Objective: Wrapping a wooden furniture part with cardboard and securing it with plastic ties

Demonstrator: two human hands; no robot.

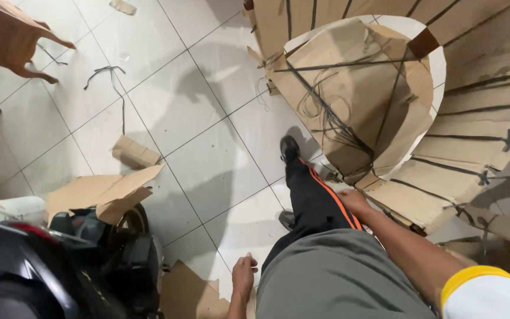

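I look down at white floor tiles and my own leg in black trousers with an orange stripe. My left hand (244,276) hangs low beside my hip, fingers loosely curled, holding nothing. My right hand (354,201) reaches forward to the lower edge of a large curved cardboard structure (361,94) bound with black straps and cable ties; whether it grips the edge I cannot tell. Loose black cords (332,121) lie tangled inside the cardboard hollow.
A dark motorcycle (60,266) stands at the lower left with cardboard sheets (98,192) on it. A small cardboard scrap (134,152) and a black strap (110,80) lie on the tiles. A wooden chair (13,35) stands at the upper left. More cardboard (187,292) lies near my feet.
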